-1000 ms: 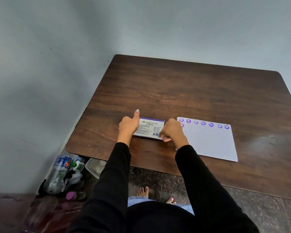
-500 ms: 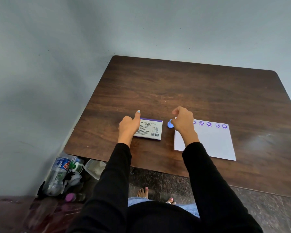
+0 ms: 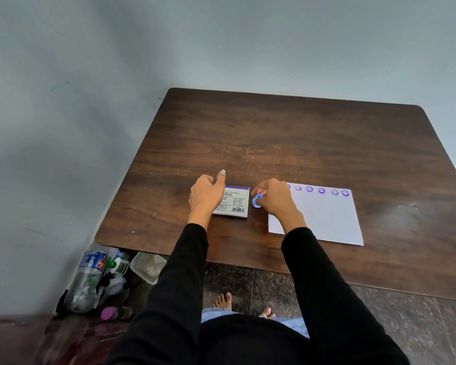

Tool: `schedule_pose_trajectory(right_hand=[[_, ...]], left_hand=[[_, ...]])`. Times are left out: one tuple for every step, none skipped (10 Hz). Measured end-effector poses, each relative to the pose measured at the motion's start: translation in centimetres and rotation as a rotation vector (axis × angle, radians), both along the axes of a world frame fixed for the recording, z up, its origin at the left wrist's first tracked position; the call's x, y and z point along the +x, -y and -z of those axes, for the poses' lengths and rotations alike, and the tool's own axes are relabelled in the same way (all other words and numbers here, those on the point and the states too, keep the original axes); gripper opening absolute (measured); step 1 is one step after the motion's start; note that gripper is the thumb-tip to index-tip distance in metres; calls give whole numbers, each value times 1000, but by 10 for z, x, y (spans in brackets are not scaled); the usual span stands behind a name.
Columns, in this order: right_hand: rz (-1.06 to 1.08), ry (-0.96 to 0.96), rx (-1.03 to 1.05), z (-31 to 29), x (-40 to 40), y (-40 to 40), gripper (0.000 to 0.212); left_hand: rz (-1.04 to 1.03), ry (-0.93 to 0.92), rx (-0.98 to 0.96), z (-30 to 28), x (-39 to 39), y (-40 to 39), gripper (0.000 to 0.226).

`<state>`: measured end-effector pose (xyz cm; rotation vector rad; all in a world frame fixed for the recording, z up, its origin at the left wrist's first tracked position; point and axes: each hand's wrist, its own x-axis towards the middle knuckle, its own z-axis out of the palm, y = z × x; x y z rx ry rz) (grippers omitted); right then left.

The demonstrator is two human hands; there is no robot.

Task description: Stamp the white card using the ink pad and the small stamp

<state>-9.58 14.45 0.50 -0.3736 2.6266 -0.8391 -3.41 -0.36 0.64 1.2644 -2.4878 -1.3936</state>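
The white card lies on the brown table with a row of several purple smiley prints along its far edge. A closed ink pad, white lid with purple trim, lies left of the card. My left hand rests on the pad's left side, thumb pointing up and away. A small round blue stamp is pinched in my right hand, between the pad and the card's left edge, just above the table.
Under the table's left corner on the floor are plastic bottles, a clear plastic container and a purple cap. A grey wall stands behind and to the left. My bare feet show below the table edge.
My right hand left the ink pad, went right over the card's top-left corner with the stamp, then came back a little toward the gap beside the pad. The left hand stayed on the pad.
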Motion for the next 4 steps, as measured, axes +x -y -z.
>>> schedule_pose_trajectory(right_hand=[[-24,0,22,-1,0,-2,28],[-23,23,20,-1,1,-2,29],[-29,37,-2,2,2,-5,31],[11,84,-57,1,-5,-11,38]], left_hand=[[22,-6,-19,-1,-3,-6,57],[56,-9,-36,-2,-6,-11,53],[74,-27,-48,-1,-7,-14,50],[77,-32,-72,-4,-10,-17,47]])
